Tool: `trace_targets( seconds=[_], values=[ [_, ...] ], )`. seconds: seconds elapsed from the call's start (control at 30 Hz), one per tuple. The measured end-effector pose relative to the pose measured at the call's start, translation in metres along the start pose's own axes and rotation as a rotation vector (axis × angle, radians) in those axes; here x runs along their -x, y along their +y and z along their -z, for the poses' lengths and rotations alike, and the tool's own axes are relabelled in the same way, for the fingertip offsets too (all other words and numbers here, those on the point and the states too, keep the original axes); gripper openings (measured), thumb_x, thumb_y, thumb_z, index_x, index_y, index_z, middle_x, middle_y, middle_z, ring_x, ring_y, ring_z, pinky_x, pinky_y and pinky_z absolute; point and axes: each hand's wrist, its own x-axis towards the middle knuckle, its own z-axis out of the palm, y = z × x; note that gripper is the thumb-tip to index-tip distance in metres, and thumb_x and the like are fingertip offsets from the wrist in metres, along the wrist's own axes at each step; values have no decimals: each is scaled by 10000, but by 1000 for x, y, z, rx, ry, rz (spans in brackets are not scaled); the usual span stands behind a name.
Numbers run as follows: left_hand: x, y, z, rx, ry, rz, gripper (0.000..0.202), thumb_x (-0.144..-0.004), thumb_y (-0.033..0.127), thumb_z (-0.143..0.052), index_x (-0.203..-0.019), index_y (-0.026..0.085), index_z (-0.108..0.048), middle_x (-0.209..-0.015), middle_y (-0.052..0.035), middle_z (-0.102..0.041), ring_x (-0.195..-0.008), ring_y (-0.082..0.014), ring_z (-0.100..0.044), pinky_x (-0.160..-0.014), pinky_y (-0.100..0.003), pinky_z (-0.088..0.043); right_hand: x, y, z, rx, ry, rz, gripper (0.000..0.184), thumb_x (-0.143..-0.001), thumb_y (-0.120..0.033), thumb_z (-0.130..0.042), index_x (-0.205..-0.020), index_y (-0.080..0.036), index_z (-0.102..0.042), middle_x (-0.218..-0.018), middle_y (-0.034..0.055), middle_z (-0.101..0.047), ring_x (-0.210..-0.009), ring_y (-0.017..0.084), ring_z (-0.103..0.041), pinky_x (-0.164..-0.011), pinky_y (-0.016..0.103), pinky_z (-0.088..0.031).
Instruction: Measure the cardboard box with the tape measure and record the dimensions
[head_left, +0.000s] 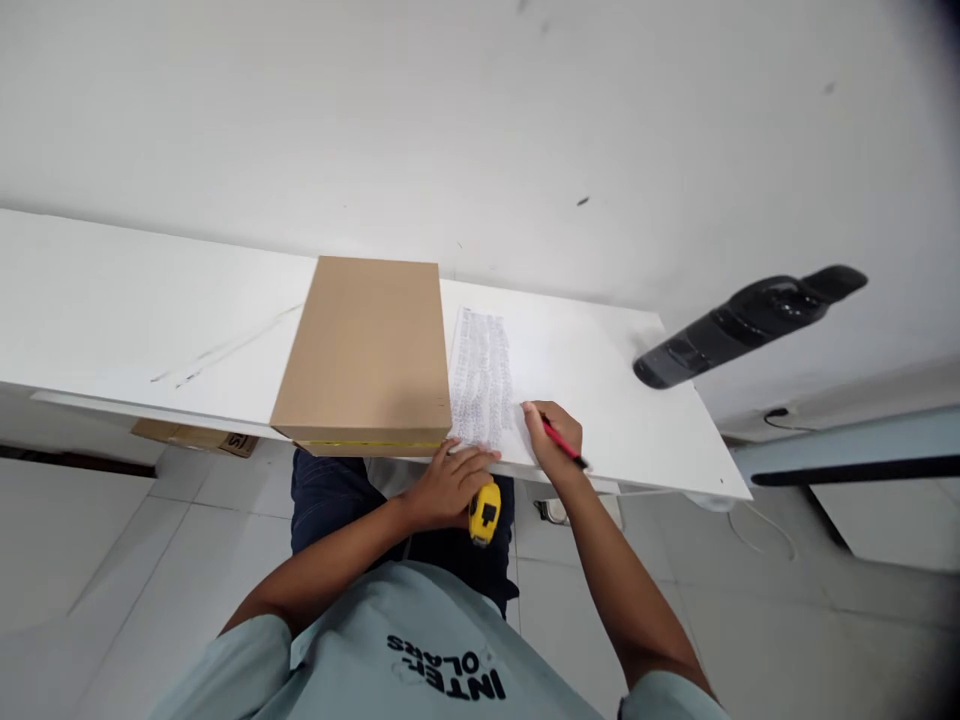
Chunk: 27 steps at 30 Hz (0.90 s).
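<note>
Brown cardboard made up the box [367, 345], which I saw through the head camera on the white table [600, 340], left of centre at the near edge. A yellow strip [375, 443] ran across its near face. From my remote seat I saw the left hand [448, 485] grasping the tape measure [484, 515] just past the table's near edge, by the box's near right corner. The right hand [562, 420] was closed around a red pen [562, 440] at the near right part of the paper [484, 375], which lay just right of the box, covered in small marks. Farther right stood a black device [739, 325].
</note>
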Motion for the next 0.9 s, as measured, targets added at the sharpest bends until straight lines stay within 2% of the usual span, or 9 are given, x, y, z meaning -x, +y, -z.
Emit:
trace_targets(
  seconds=[0.1, 0.27, 0.4, 0.5, 0.57, 0.63, 0.73, 0.8, 0.9],
  values=[
    [7, 16, 19, 116, 131, -47, 729, -772, 689, -778, -1233, 153, -603, -1384, -200, -652, -1380, -296, -546, -1161, -454, -436, -2, -4, -10, 39, 7, 32, 326, -913, -434, -533, -1075, -199, -693, -1059, 112, -669, -859, 254, -634, -700, 362, -482],
    [15, 41, 79, 124, 278, -3, 884, -680, 785, -782, -1279, 179, -546, -1370, -217, -640, -1398, -338, -530, -1149, -488, -459, -4, -19, -9, 26, -76, 30, 386, -923, -336, -514, -1239, -163, -653, -1034, 118, -672, -759, 233, -610, -685, 379, -506],
    [17, 44, 127, 68, 403, 63, 900, -694, 753, -795, -1323, 190, -482, -1398, -232, -608, -1457, -348, -467, -1216, -530, -377, 36, -59, 3, -434, -477, 39, 477, -955, -588, -581, -1261, -228, -643, -951, 62, -692, -736, 191, -616, -719, 343, -533],
    [19, 43, 144, 18, 350, 182, 908, -712, 712, -809, -1380, 195, -476, -1549, -251, -469, -1535, -388, -341, -1219, -559, -360, 86, -94, -7, -928, -768, 7, 705, -765, -751, -746, -1241, -241, -643, -929, 54, -687, -720, 171, -601, -662, 301, -510],
    [24, 43, 150, 11, 308, 229, 987, -717, 710, -806, -1468, 189, -430, -1605, -264, -392, -1542, -412, -318, -1194, -568, -390, 112, -111, -18, -1143, -801, -131, 600, -758, -728, -772, -1087, -238, -660, -761, -10, -616, -501, 85, -427, -495, 236, -385],
    [30, 41, 156, 26, 334, 183, 1034, -746, 707, -784, -1526, 169, -369, -1560, -275, -448, -1484, -378, -423, -1136, -519, -464, 125, -120, -25, -1254, -767, -225, 527, -766, -681, -797, -1011, -237, -654, -703, -35, -574, -462, 63, -368, -458, 214, -335],
    [40, 34, 172, -40, 410, -10, 696, -874, 496, -772, -1433, 184, -496, -1311, -168, -679, -1179, -224, -665, -1037, -387, -528, 124, -126, -22, -1242, -616, -256, 511, -749, -635, -836, -1038, -242, -683, -776, -6, -617, -595, 103, -502, -549, 218, -444],
    [44, 31, 185, -142, 413, -111, 404, -924, 356, -743, -1277, 200, -623, -1177, -99, -749, -993, -160, -704, -1014, -351, -526, 118, -130, -17, -1168, -559, -239, 537, -742, -633, -841, -1093, -252, -701, -844, 15, -652, -680, 130, -558, -624, 239, -511],
    [51, 32, 200, -235, 381, -157, 196, -928, 282, -725, -1107, 208, -702, -1140, -71, -782, -972, -150, -719, -1019, -352, -535, 114, -138, -14, -1065, -535, -173, 578, -773, -661, -798, -1198, -283, -697, -936, 45, -708, -775, 179, -638, -705, 291, -578]
  ],
)
